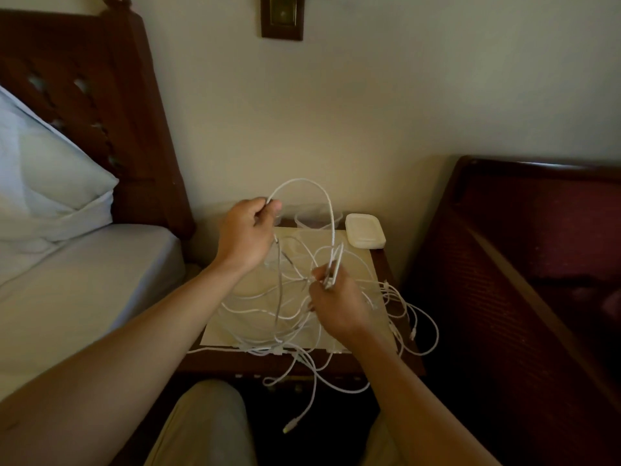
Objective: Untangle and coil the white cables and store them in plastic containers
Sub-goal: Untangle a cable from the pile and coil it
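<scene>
At the far left a pillow (50,169) and a bed (84,280) are seen, with a small wooden bedside table (396,290) just beside the mattress. Above the table the left hand (247,233) is raised and closed, one white cable (309,183) being pinched between thumb and fingers where it rises into an arch. That arch is carried over to the right hand (336,304), which is closed around a few gathered turns of cable standing upright from the fist. Beneath both hands the remaining white cables (279,317) are spread in a loose tangle across the tabletop, with several strands spilling over its front and right edges and one plug end (289,427) hanging low. Behind the hands clear plastic containers (317,220) are glimpsed, apparently empty, though the view there is poor, and a stack of pale lids (365,230) is set just to their right. The work is judged to be early: one cable is partly coiled, nothing is stored, and most of the tangle is left.
</scene>
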`<act>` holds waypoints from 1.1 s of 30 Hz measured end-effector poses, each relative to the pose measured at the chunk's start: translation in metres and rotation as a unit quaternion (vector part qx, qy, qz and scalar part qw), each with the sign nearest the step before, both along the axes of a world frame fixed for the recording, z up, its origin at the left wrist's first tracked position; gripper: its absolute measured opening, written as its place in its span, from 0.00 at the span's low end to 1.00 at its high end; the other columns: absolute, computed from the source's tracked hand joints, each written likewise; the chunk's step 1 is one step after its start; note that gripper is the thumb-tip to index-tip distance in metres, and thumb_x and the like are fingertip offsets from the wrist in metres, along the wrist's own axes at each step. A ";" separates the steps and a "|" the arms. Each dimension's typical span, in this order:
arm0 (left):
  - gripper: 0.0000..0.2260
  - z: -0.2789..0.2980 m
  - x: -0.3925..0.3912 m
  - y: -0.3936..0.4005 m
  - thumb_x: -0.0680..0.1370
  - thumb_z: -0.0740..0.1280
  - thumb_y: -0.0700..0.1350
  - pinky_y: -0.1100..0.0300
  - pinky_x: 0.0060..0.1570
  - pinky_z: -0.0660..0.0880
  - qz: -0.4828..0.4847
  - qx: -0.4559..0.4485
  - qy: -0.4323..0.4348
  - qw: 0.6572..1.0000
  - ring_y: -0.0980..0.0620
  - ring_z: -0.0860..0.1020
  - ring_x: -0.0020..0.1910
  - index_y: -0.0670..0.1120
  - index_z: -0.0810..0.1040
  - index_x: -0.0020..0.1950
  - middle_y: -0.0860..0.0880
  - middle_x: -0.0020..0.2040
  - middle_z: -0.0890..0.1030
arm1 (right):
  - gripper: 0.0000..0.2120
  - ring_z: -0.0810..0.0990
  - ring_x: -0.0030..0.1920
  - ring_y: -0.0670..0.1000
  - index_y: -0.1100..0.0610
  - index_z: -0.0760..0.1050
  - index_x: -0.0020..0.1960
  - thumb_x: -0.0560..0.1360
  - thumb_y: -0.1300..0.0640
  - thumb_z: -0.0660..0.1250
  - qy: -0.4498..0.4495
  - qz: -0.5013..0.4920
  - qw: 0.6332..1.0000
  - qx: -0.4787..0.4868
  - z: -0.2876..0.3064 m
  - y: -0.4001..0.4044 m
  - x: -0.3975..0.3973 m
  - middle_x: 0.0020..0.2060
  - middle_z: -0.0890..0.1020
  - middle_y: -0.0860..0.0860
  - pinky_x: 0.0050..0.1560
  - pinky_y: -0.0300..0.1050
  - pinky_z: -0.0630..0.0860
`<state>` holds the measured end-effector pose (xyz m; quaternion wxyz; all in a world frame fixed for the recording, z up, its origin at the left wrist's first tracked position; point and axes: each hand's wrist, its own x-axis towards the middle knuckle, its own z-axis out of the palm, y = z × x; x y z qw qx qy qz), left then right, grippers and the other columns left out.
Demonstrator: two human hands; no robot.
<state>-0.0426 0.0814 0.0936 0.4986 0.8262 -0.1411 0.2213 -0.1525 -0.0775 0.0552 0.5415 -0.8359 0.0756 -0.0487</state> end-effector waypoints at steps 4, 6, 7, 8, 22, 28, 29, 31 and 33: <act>0.14 0.007 -0.005 -0.016 0.83 0.66 0.54 0.46 0.42 0.82 -0.045 -0.038 0.076 0.995 0.49 0.81 0.29 0.47 0.83 0.44 0.46 0.29 0.80 | 0.19 0.83 0.42 0.50 0.49 0.71 0.50 0.73 0.36 0.72 -0.030 -0.017 0.999 -0.015 0.000 0.028 0.007 0.43 0.82 0.48 0.45 0.54 0.82; 0.15 0.006 -0.008 -0.019 0.83 0.64 0.56 0.48 0.45 0.81 -0.047 -0.037 0.068 0.996 0.50 0.81 0.33 0.49 0.84 0.47 0.49 0.32 0.82 | 0.19 0.81 0.42 0.50 0.51 0.70 0.49 0.74 0.39 0.71 -0.024 -0.037 0.998 -0.043 -0.003 0.033 0.014 0.42 0.81 0.48 0.43 0.52 0.80; 0.15 0.006 -0.008 -0.019 0.83 0.63 0.57 0.51 0.47 0.81 -0.039 -0.048 0.057 0.996 0.52 0.82 0.37 0.51 0.85 0.49 0.51 0.37 0.84 | 0.14 0.81 0.42 0.51 0.53 0.70 0.49 0.77 0.44 0.70 -0.016 -0.040 0.998 -0.049 -0.006 0.032 0.018 0.42 0.80 0.49 0.42 0.53 0.80; 0.15 0.007 -0.007 -0.016 0.84 0.62 0.57 0.53 0.50 0.80 -0.029 -0.065 0.047 0.996 0.52 0.83 0.41 0.52 0.85 0.51 0.49 0.42 0.86 | 0.10 0.80 0.41 0.51 0.54 0.69 0.49 0.80 0.49 0.66 -0.008 -0.044 0.998 -0.053 -0.009 0.030 0.020 0.41 0.80 0.50 0.39 0.51 0.79; 0.12 0.011 -0.007 -0.016 0.84 0.64 0.55 0.63 0.24 0.57 -0.051 -0.350 0.179 0.918 0.55 0.59 0.24 0.51 0.85 0.53 0.51 0.31 0.63 | 0.13 0.73 0.41 0.45 0.51 0.66 0.52 0.79 0.50 0.71 -0.068 -0.056 0.980 -0.179 -0.029 0.016 0.033 0.49 0.69 0.43 0.34 0.36 0.66; 0.08 -0.037 -0.016 0.001 0.78 0.71 0.55 0.61 0.47 0.75 -0.153 0.125 0.248 0.949 0.61 0.80 0.46 0.53 0.85 0.51 0.59 0.46 0.84 | 0.10 0.79 0.49 0.51 0.54 0.71 0.57 0.79 0.54 0.69 0.019 -0.049 0.980 -0.193 -0.050 -0.003 0.040 0.54 0.79 0.52 0.45 0.46 0.74; 0.09 -0.048 -0.015 0.003 0.78 0.72 0.55 0.61 0.50 0.76 -0.164 0.208 0.262 0.928 0.60 0.80 0.50 0.53 0.84 0.54 0.58 0.51 0.84 | 0.12 0.80 0.51 0.52 0.55 0.71 0.59 0.79 0.54 0.69 0.031 -0.042 0.977 -0.205 -0.053 -0.005 0.040 0.55 0.79 0.53 0.47 0.47 0.76; 0.13 -0.068 -0.011 0.003 0.77 0.72 0.54 0.59 0.51 0.75 -0.145 0.322 0.270 0.896 0.55 0.80 0.52 0.50 0.83 0.58 0.53 0.55 0.83 | 0.16 0.81 0.55 0.55 0.56 0.70 0.62 0.79 0.53 0.70 0.045 -0.027 0.972 -0.231 -0.060 -0.007 0.041 0.58 0.78 0.54 0.52 0.49 0.79; 0.15 -0.080 -0.006 0.000 0.77 0.71 0.54 0.57 0.51 0.74 -0.112 0.382 0.263 0.879 0.50 0.79 0.54 0.48 0.81 0.61 0.49 0.58 0.82 | 0.20 0.81 0.57 0.57 0.57 0.68 0.64 0.79 0.51 0.71 0.053 -0.022 0.965 -0.256 -0.065 -0.006 0.045 0.60 0.77 0.55 0.54 0.51 0.80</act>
